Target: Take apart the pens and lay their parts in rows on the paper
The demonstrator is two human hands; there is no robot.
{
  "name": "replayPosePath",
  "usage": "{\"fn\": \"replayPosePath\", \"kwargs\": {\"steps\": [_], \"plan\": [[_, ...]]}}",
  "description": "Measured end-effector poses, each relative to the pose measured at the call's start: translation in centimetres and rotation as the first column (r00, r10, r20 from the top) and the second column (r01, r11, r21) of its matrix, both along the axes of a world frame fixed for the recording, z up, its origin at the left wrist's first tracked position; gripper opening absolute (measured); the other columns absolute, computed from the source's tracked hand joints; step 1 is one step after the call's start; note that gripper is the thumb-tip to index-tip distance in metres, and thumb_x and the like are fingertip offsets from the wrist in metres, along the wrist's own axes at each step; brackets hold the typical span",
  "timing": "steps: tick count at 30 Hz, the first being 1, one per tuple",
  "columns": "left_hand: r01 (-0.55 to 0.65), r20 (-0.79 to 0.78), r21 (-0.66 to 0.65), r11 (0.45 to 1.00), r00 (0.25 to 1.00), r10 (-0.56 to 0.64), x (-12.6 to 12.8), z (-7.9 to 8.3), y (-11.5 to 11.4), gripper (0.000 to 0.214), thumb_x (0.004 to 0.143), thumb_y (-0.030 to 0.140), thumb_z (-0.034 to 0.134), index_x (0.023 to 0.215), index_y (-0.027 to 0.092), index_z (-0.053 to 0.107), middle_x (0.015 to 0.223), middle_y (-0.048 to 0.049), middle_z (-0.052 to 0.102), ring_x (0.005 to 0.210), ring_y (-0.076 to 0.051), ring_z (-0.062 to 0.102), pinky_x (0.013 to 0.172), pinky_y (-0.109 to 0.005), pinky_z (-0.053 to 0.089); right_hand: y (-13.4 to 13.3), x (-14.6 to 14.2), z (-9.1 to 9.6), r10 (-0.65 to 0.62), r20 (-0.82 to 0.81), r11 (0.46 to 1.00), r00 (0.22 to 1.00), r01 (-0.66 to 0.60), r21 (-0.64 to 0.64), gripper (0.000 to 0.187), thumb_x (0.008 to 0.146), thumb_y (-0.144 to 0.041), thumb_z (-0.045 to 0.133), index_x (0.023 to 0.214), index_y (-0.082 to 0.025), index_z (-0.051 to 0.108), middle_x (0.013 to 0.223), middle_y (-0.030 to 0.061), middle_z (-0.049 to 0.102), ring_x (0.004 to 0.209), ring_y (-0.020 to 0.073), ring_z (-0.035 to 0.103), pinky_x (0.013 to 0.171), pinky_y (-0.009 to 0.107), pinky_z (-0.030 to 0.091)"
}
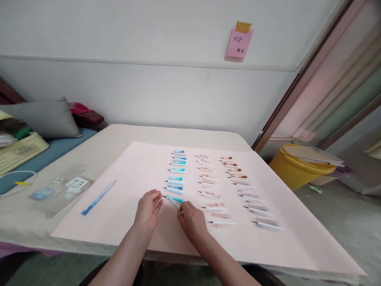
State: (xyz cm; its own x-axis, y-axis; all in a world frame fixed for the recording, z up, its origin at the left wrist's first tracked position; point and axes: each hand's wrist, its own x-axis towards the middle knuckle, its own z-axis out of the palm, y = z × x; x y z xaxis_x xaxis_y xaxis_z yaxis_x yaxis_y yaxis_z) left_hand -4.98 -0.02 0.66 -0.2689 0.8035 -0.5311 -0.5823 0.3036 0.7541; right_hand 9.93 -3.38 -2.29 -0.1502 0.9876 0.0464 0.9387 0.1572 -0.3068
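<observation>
My left hand [149, 210] is closed in a pinch just left of the nearest blue pen parts. A thin pale sliver shows at its fingertips, too small to name. My right hand [193, 219] grips the lower end of a light blue pen barrel [172, 201], tilted up and to the left. Behind that barrel lies a teal pen piece [177, 199]. A column of blue and teal pen parts [175, 178], with slim white refills with dark tips, runs away from my hands. A whole blue pen [99, 198] rests alone to the left.
Pink pen parts [210, 194] form a middle column; brown and grey ones [236, 171] stand further right. All lie on a pale pink sheet [131, 171]. Clear plastic packaging [71, 190] sits on the left. A yellow bin [293, 169] stands beyond the table's right side.
</observation>
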Motion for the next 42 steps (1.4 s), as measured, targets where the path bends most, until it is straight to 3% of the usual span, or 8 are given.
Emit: {"fn": "replayPosePath", "kwargs": {"steps": [3,8,10,14,21,27,34,42], "plan": [[0.095,-0.02,-0.022,0.995,0.995,-0.095,1.0,0.0,-0.6,0.019,0.065,0.015,0.066,0.082,0.019,0.056,0.082,-0.0014,0.061,0.075,-0.01,0.059,0.065,-0.023,0.048,0.2,0.2,0.4,-0.046,-0.116,0.997,0.992,0.052,0.051,0.014,0.087,-0.024,0.044,0.085,-0.019,0.057,0.085,0.0025,0.064,0.07,0.015,0.06,0.057,0.025,0.031],[0.359,0.016,0.021,0.933,0.933,-0.359,2.7,-0.3,-1.5,0.016,0.065,0.017,0.065,0.081,0.017,0.06,0.083,-0.004,0.064,0.074,-0.012,0.061,0.066,-0.024,0.047,0.1,0.2,0.6,0.006,-0.182,0.999,0.983,0.003,0.05,0.016,0.089,-0.027,0.044,0.082,-0.019,0.056,0.082,0.0012,0.063,0.069,0.0134,0.059,0.057,0.024,0.031],[0.315,0.015,0.051,0.948,0.949,-0.316,2.5,-0.4,-1.3,0.014,0.066,0.017,0.065,0.08,0.016,0.061,0.082,-0.0049,0.065,0.073,-0.011,0.061,0.064,-0.023,0.047,0.2,0.5,0.5,0.007,-0.174,0.999,0.985,0.0,0.041,0.017,0.09,-0.03,0.043,0.084,-0.02,0.056,0.084,0.0008,0.063,0.07,0.0136,0.059,0.057,0.025,0.03],[0.088,0.035,0.058,0.994,0.995,-0.091,0.5,-0.5,0.1,0.009,0.07,0.015,0.065,0.078,0.015,0.061,0.08,-0.0048,0.064,0.066,-0.009,0.059,0.06,-0.02,0.048,0.9,1.4,-0.1,-0.106,-0.05,0.994,0.993,0.107,0.0,0.011,0.087,-0.025,0.045,0.092,-0.021,0.054,0.091,0.002,0.062,0.073,0.0151,0.06,0.054,0.026,0.028],[-0.13,0.138,0.013,0.991,0.982,0.127,-1.8,0.0,1.4,0.007,0.074,0.008,0.059,0.077,0.014,0.057,0.075,-0.0046,0.062,0.065,-0.009,0.06,0.058,-0.021,0.051,1.4,1.0,-1.9,-0.129,0.063,0.991,0.99,0.131,-0.025,0.012,0.088,-0.026,0.042,0.091,-0.021,0.053,0.093,0.0022,0.058,0.072,0.0159,0.06,0.051,0.027,0.026],[-0.128,0.202,-0.07,0.989,0.969,0.14,-1.5,-0.2,1.5,0.007,0.073,0.005,0.058,0.075,0.012,0.056,0.073,-0.0056,0.061,0.065,-0.011,0.06,0.058,-0.023,0.052,1.6,0.8,-2.3,-0.08,0.089,0.996,0.993,0.082,-0.02,0.015,0.09,-0.023,0.039,0.087,-0.021,0.053,0.09,0.0017,0.059,0.07,0.0161,0.06,0.051,0.028,0.025],[-0.107,0.207,-0.076,0.991,0.971,0.121,-1.2,-0.1,1.5,0.007,0.073,0.004,0.057,0.075,0.011,0.055,0.074,-0.0063,0.061,0.065,-0.011,0.06,0.057,-0.023,0.052,1.0,0.4,-1.7,-0.007,0.083,0.998,0.996,0.002,0.06,0.01,0.089,-0.024,0.042,0.089,-0.021,0.052,0.091,0.0015,0.057,0.07,0.016,0.058,0.049,0.028,0.022],[-0.062,0.204,-0.059,0.996,0.976,0.073,-0.6,-0.3,1.2,0.006,0.073,0.007,0.059,0.075,0.011,0.056,0.074,-0.0066,0.061,0.062,-0.01,0.059,0.055,-0.021,0.051,1.1,-0.9,-2.5,0.079,0.089,0.993,0.993,-0.087,0.086,0.016,0.089,-0.017,0.037,0.086,-0.02,0.052,0.088,0.0029,0.057,0.07,0.0169,0.058,0.049,0.028,0.021]]}}
